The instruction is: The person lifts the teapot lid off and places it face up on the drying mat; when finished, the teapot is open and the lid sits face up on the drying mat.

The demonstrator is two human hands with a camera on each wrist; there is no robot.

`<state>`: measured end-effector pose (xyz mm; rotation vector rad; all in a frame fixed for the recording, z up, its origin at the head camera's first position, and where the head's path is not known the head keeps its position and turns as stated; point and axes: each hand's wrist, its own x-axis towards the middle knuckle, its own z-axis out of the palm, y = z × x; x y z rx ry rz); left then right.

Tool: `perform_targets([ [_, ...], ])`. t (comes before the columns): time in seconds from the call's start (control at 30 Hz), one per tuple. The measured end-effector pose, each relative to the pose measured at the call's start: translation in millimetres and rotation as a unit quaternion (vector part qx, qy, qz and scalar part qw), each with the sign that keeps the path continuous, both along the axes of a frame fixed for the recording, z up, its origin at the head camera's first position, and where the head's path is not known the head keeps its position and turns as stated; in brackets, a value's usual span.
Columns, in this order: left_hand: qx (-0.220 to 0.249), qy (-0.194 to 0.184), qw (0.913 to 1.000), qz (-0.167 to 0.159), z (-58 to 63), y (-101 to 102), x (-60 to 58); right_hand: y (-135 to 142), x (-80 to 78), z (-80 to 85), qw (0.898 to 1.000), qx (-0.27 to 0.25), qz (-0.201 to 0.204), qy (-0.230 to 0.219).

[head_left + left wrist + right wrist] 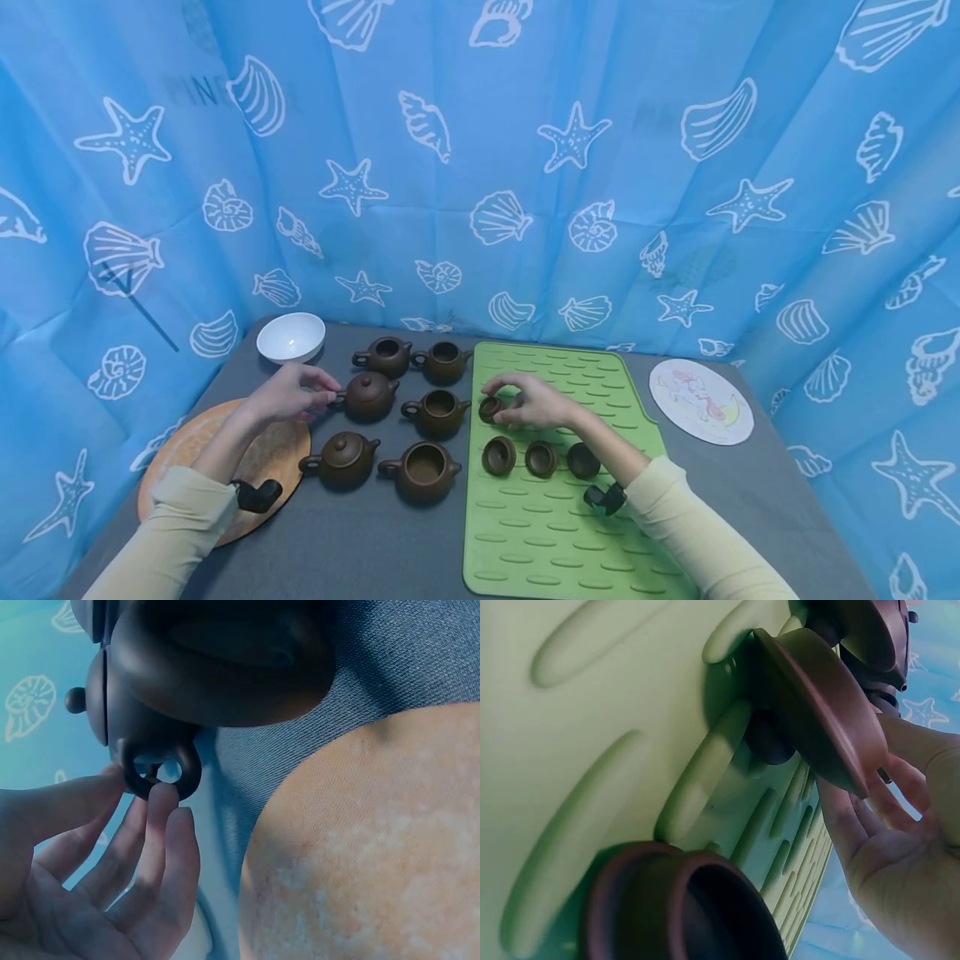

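My left hand (296, 393) pinches the ring handle (187, 769) of a brown lidded teapot (367, 396), thumb and fingertips at the ring. A second lidded teapot (343, 460) stands nearer me, its body large in the left wrist view. Over the green mat (555, 533), my right hand (536, 402) holds a small brown teapot lid (491, 408) between thumb and fingers. That lid is mostly hidden in the right wrist view. Three more lids lie hollow side up on the mat: a left one (498, 456), a middle one (541, 458) and a right one (582, 460).
Several lidless brown teapots (423, 473) stand between the left hand and the mat. A white bowl (291, 337) sits at the back left, a round orange-brown board (176, 458) under the left forearm. At right lies a white disc with a drawing (701, 402). A blue curtain (480, 167) hangs behind.
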<state>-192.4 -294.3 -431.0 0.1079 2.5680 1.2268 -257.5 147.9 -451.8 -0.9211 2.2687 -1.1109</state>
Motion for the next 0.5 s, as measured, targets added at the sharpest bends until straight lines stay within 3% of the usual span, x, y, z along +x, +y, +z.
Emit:
perform_targets([
  [0.27,-0.004,0.007,1.0000,0.006,-3.8,1.4,-1.2,-1.8,-5.9,7.2,1.000,-0.010,0.003,0.020],
  [0.5,-0.005,0.006,0.9998,0.018,-5.6,1.7,-0.3,-19.0,-3.7,27.8,0.998,-0.031,-0.002,0.046],
])
